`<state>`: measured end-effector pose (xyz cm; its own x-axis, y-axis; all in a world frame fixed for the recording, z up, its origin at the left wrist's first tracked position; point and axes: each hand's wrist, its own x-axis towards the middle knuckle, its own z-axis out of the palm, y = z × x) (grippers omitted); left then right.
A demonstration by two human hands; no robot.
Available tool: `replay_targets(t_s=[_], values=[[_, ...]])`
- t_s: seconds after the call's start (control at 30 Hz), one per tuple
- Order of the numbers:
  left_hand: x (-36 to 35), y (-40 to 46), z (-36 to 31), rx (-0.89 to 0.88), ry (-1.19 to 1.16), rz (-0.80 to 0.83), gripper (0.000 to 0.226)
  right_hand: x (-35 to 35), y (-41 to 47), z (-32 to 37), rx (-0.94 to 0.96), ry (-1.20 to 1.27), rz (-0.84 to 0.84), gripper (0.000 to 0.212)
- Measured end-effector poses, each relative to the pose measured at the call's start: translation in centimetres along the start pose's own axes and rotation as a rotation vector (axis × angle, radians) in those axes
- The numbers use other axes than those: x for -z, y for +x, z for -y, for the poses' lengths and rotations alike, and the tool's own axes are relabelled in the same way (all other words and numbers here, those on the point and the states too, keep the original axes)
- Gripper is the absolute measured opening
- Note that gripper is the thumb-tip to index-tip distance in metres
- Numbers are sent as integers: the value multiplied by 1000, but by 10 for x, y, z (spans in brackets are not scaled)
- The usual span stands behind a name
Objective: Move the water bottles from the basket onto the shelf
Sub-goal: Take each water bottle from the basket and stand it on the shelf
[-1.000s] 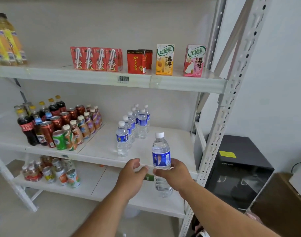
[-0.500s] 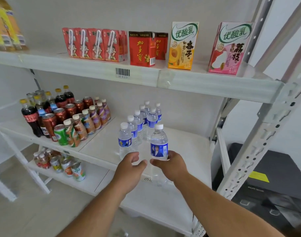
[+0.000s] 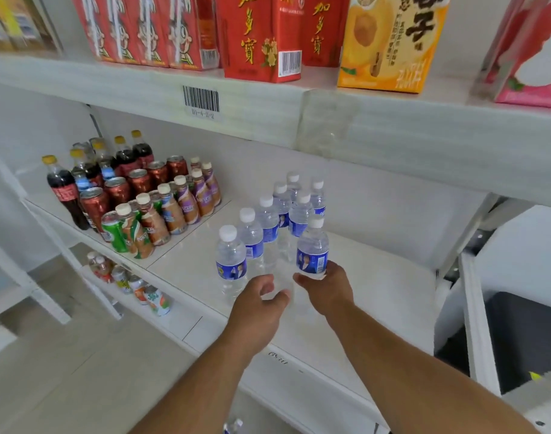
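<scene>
My right hand [image 3: 326, 289] grips a clear water bottle [image 3: 312, 249] with a white cap and blue label around its lower half, upright over the white middle shelf [image 3: 377, 286]. It sits at the front of the right-hand row of water bottles [image 3: 269, 225]; several more stand in two rows behind and to the left. My left hand [image 3: 258, 303] hovers beside it with fingers loosely curled and holds nothing, just in front of the nearest left-row bottle [image 3: 230, 261]. The basket is out of view.
Cola bottles, cans and milk-tea bottles [image 3: 142, 198] fill the shelf's left half. Drink cartons [image 3: 258, 36] line the upper shelf, whose front edge [image 3: 330, 126] hangs above the bottles. More cans [image 3: 136, 286] sit on the lower shelf. A dark box [image 3: 518, 336] stands right.
The view has closed in on the shelf. My right hand has carried the bottle forward over the middle shelf to the front of the right row; my left hand moved along beside it.
</scene>
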<state>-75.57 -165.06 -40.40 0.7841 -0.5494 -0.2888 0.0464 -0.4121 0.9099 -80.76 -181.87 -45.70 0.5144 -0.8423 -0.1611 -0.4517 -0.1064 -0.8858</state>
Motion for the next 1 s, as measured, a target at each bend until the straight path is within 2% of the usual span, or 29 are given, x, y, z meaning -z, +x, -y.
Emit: replay_targets(t_s=[0.3, 0.53, 0.67, 1.0], values=[[-7, 11, 4, 22, -14, -49, 48, -24, 25, -3, 42, -57, -3, 70], [-7, 10, 7, 47, -15, -55, 49, -20, 17, -16, 32, -131, 84, 69], [-7, 10, 8, 52, 5, -48, 50, -27, 17, -17, -83, -72, 104, 65], [-3, 19, 13, 51, -12, -52, 50, -60, 40, 3, -169, 37, 107, 71]])
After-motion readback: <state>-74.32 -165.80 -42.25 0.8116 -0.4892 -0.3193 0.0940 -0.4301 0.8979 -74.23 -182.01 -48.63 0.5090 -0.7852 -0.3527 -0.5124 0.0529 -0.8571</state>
